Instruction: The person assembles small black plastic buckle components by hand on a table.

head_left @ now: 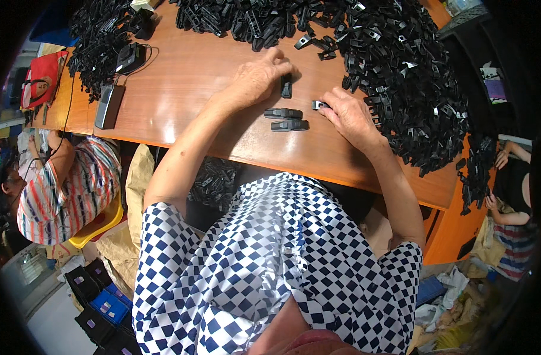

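My left hand [260, 78] reaches over the table with its fingers bent and closed round the far end of a black plastic clip [286, 89]. That clip points toward me. Pinched between the thumb and fingers of my right hand [348, 113] is a small black clip piece with a silver metal part [319, 105]; my fingers cover its right end. Between my hands and closer to me, a black clip [283, 113] lies sideways on the table. Just on its near side, a second black clip [289, 125] lies parallel to it.
Heaps of black clips [412, 89] cover the table's right side, with another heap [235, 21] along the back. A grey box-shaped device [109, 106] and a black corded device [131, 58] stand at left. People sit on the left [69, 189] and right [513, 177].
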`<state>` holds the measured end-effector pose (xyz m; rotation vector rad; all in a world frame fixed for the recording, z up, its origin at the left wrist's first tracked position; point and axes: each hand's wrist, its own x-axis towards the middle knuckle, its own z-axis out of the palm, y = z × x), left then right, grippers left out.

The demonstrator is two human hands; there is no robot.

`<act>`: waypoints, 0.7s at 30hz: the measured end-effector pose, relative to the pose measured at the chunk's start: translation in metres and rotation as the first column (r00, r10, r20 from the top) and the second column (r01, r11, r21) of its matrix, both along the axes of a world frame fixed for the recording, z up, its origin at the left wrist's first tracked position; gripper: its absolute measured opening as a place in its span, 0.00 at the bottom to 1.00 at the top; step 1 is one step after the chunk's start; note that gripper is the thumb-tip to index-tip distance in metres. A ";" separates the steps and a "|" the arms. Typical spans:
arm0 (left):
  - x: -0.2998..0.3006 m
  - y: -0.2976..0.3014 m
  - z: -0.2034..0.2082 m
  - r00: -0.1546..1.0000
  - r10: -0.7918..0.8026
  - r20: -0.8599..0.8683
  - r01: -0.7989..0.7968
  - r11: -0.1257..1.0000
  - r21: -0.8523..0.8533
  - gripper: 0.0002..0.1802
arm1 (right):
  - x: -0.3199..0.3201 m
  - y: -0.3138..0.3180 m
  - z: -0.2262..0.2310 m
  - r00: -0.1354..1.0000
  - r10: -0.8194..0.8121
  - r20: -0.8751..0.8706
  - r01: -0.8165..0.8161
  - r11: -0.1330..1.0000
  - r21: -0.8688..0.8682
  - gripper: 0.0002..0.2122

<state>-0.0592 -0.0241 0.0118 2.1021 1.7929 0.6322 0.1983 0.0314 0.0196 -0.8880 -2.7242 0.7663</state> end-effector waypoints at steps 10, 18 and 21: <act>0.006 -0.014 -0.009 0.980 -0.094 0.176 0.096 0.995 0.002 0.12 | -0.009 0.003 0.020 0.999 -0.025 0.048 0.022 0.998 0.058 0.08; 0.003 -0.012 -0.015 0.967 -0.139 0.213 0.139 0.990 0.013 0.13 | -0.022 0.002 0.026 0.998 0.040 0.053 -0.041 0.999 0.013 0.08; 0.005 -0.015 -0.017 0.955 -0.163 0.247 0.147 0.986 0.081 0.12 | -0.018 -0.006 0.025 0.992 0.038 0.122 -0.047 0.996 0.076 0.09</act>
